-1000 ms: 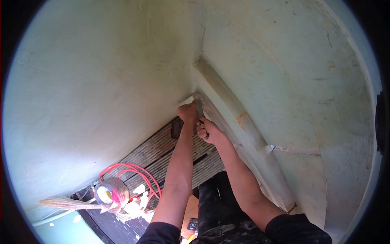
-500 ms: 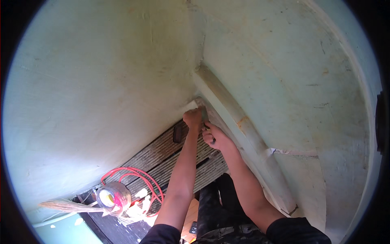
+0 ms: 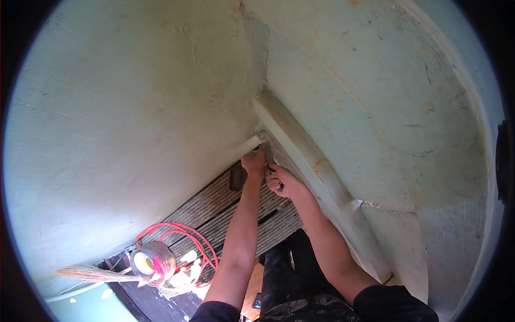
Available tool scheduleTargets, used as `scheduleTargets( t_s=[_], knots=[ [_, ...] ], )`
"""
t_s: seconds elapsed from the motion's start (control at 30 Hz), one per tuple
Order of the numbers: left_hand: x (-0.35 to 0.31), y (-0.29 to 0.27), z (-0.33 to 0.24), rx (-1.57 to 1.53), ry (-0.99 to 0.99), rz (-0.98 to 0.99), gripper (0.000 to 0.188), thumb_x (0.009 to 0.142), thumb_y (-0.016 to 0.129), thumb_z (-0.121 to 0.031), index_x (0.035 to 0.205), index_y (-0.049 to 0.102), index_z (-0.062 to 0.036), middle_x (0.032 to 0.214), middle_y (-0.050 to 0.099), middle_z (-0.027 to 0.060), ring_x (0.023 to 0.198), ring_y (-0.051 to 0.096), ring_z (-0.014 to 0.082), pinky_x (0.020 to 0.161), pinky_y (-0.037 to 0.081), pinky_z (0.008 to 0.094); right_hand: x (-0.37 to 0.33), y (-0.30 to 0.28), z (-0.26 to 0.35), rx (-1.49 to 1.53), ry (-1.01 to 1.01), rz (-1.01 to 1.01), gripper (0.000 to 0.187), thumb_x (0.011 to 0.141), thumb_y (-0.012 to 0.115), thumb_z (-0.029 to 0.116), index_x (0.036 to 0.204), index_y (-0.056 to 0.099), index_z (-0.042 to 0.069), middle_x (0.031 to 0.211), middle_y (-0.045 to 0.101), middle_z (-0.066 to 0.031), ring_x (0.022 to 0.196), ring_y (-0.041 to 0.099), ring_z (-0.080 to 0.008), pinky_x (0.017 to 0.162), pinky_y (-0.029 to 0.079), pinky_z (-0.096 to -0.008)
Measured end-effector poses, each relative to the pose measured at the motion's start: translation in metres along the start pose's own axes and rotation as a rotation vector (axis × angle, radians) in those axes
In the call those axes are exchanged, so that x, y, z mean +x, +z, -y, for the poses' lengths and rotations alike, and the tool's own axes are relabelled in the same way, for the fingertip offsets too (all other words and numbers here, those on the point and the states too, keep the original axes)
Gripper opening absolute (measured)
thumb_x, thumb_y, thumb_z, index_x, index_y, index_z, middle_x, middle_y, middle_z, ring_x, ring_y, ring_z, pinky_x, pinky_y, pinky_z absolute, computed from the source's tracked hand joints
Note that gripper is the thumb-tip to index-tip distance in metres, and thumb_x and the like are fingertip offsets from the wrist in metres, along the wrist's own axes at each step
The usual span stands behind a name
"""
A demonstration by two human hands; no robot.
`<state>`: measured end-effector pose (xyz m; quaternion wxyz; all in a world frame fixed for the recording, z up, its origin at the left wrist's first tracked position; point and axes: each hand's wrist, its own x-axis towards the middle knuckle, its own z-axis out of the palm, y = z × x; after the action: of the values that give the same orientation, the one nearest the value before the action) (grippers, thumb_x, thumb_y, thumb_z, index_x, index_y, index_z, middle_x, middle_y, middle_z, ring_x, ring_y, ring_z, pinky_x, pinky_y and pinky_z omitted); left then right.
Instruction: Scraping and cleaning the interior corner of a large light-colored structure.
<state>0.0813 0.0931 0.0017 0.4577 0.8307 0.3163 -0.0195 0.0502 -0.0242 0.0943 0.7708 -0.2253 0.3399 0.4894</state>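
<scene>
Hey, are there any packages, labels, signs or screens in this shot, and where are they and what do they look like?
No signs, screens or readable labels show.
Tape roll: lower left on the dark slatted floor, round, silvery with a yellow core; the nearest thing to a package.
Red hose: looped beside the roll.
Left hand and right hand: at the pale green wall corner, on a small tool, no packaging.
</scene>
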Motion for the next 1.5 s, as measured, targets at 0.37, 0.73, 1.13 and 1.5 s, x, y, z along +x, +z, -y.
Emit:
scheduleTargets(
  t_s=[0.37,0.73,1.13,1.5],
  knots=[
    [0.027,0.012,0.049,0.358,0.086,-0.151,0.044,0.082,0.05,-0.045,0.073,0.067,-0.0058,0.078,0.066,0.013,0.069,0.065,0.0277,0.06,0.049,0.0366,0.007,0.011,-0.021,-0.145,-0.082,-0.1,0.028,0.095,0.04,0.035,0.077,0.044,0.013,0.053,0.034,0.0033,0.037,0.027,-0.0065,0.032,0.02,-0.0209],
    [-0.003,-0.01,0.001,-0.265,-0.231,-0.012,0.044,0.068,0.069,-0.043,0.07,0.067,0.0012,0.062,0.063,0.0116,0.065,0.061,0.0213,0.067,0.047,0.0341,0.002,0.013,-0.019,-0.371,-0.255,-0.195,0.03,0.094,0.044,0.032,0.075,0.043,0.009,0.053,0.037,0.0007,0.037,0.03,-0.0084,0.032,0.024,-0.0235],
    [-0.04,0.003,0.006,-0.241,-0.126,-0.117,0.041,0.069,0.071,-0.038,0.07,0.067,0.0029,0.065,0.063,0.0198,0.067,0.063,0.0278,0.064,0.047,0.0384,-0.011,-0.019,-0.047,-0.359,-0.32,-0.221,0.028,0.092,0.047,0.035,0.081,0.045,0.01,0.053,0.038,0.0014,0.038,0.031,-0.0086,0.032,0.023,-0.0237],
    [-0.079,-0.003,-0.045,-0.035,-0.087,-0.188,0.043,0.068,0.068,-0.043,0.072,0.069,-0.0009,0.064,0.063,0.0193,0.067,0.065,0.0321,0.068,0.051,0.0388,-0.037,-0.028,-0.026,-0.008,-0.043,-0.139,0.029,0.093,0.045,0.035,0.076,0.04,0.012,0.052,0.034,0.0036,0.037,0.029,-0.006,0.031,0.021,-0.0202]
  ],
)
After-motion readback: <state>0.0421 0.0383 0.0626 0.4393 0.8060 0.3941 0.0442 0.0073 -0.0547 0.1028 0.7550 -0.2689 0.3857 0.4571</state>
